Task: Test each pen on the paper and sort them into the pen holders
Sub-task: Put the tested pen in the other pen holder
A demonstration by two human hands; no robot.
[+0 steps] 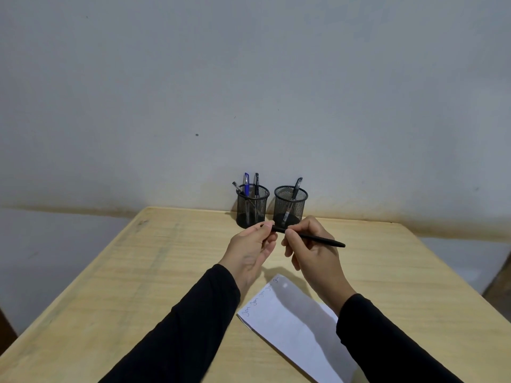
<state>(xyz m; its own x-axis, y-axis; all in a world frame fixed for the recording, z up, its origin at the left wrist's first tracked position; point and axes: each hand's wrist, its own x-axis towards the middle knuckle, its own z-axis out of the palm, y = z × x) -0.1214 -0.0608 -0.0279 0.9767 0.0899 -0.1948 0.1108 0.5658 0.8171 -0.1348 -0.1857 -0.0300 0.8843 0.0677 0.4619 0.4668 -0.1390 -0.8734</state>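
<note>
Both hands hold a slim black pen (pixel 320 239) level above the wooden table (pixel 143 272). My left hand (pixel 251 250) pinches its left end, and my right hand (pixel 312 252) grips the barrel a little further right. The pen's right end sticks out past my right hand. Two black mesh pen holders stand at the table's far edge: the left holder (pixel 252 206) has three pens in it, the right holder (pixel 290 206) has one. A white sheet of paper (pixel 293 327) with several blue scribbles along its left edge lies under my right forearm.
A pale wall rises right behind the holders. Bare wood spreads to the left of the paper and to the right of my right arm. The table's left edge runs diagonally toward the near left corner.
</note>
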